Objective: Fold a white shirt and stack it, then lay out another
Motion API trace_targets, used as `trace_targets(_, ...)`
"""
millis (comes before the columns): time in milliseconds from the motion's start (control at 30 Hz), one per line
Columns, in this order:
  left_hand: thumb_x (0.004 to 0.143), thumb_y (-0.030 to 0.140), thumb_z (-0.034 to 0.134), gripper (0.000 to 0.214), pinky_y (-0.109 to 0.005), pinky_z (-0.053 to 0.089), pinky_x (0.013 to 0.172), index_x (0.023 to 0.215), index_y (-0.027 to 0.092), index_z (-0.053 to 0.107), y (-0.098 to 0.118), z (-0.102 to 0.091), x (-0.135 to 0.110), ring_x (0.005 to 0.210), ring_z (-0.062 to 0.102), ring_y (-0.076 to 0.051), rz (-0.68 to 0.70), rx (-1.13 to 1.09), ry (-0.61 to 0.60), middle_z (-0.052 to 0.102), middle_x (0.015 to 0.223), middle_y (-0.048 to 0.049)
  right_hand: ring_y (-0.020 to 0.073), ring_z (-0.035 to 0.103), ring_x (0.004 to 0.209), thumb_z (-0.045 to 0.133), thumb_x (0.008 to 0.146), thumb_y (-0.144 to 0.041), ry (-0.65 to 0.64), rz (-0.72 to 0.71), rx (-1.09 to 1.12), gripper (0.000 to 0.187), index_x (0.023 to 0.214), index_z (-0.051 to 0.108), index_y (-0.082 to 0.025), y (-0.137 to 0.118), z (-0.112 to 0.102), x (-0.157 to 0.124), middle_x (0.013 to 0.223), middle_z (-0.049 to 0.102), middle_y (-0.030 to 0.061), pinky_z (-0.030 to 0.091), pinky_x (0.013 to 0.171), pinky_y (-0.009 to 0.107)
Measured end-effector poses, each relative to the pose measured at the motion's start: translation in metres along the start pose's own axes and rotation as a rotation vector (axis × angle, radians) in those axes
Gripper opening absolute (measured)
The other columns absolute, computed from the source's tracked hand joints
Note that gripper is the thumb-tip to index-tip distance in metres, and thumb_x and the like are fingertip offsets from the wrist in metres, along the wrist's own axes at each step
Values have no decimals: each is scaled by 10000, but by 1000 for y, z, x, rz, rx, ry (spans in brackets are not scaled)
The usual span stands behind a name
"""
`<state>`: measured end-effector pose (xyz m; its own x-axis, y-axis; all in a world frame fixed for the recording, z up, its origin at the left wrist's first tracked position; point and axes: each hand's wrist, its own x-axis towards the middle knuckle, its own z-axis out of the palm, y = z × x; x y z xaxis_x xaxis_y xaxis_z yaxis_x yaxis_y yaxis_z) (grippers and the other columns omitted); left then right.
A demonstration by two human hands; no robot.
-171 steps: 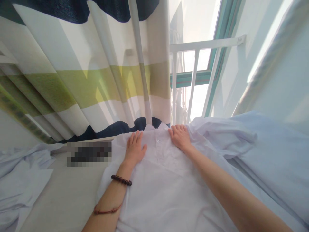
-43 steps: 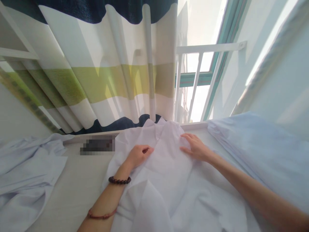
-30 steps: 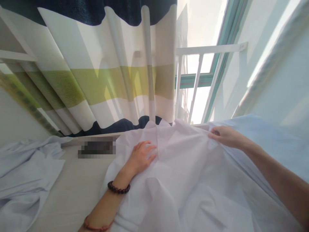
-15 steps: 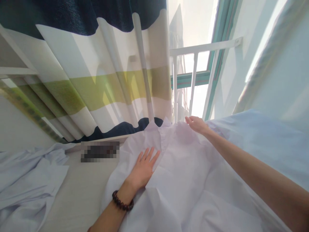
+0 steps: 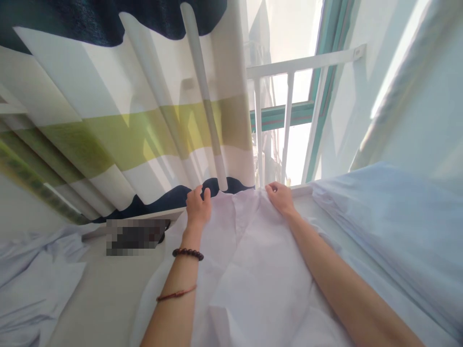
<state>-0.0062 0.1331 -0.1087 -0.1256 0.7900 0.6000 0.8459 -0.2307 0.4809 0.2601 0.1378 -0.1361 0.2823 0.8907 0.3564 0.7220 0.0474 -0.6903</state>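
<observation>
Head view: the left hand point(image 5: 198, 208) and right hand point(image 5: 280, 198) sit slightly apart, each pinching the far top edge of the white shirt point(image 5: 249, 270), which lies on the worktop point(image 5: 104, 289) under both forearms. Its sides look folded inward, but its length is not yet folded.

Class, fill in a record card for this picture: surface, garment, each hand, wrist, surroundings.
surface: pale table
garment: white shirt, spread out, far edge towards the window
left: left hand, fingers curled on the shirt's far edge
right: right hand, fingers curled on the same edge, further right
wrist: bead bracelet and red cord on the left forearm
surroundings: striped curtain behind; white rail at the window; blue cloth at right; pale cloth at left
</observation>
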Motion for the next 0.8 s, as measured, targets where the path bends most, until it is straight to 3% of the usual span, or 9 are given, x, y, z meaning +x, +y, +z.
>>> trace_targets(67,923,339,377,425,-521,322,1076,1245,151,579,-6,14,-12,1229,474,-304,2,23,35,593,1231,-169,200,646,840,461,882,-341,-39,-2,-22,317,958,725,-182,1,-4,7,876,723,70,444,746,276)
trace_targets(200,930,372,377,391,-568,218,1117,1056,202,705,-11,23,-31,1226,498,-308,90,49,-89,637,1245,-118,245,644,875,509,882,-397,-118,-33,-66,339,997,747,-185,-3,-14,17,855,710,94,450,753,312)
trace_targets(300,962,382,309,455,-499,265,1108,947,215,732,-9,18,-31,1142,573,-251,114,-3,-112,691,1157,-81,268,610,1000,509,900,-421,-131,-100,-78,364,1076,735,-195,-12,-12,14,1007,678,126,438,859,346)
trace_targets(433,965,352,291,484,-424,367,1039,813,177,716,-6,14,-30,1036,610,-238,148,-2,-76,722,987,-101,244,525,1163,450,947,-442,-122,-231,-74,396,1289,609,-320,-16,3,0,1276,561,97,352,1017,374)
trace_targets(600,942,342,395,399,-459,370,1033,1199,155,637,-1,20,-42,1116,524,-276,206,110,-45,649,1109,-136,244,498,1221,421,969,-404,-140,-403,-139,336,1153,688,-318,-3,18,-15,1364,555,56,255,1074,437)
trace_targets(800,961,341,377,385,-456,369,1048,1065,191,716,0,21,-47,1186,474,-287,313,218,-8,621,1128,-119,184,586,1098,425,958,-296,-113,-355,-70,308,929,726,-234,-4,19,-11,1167,694,41,315,1013,338)
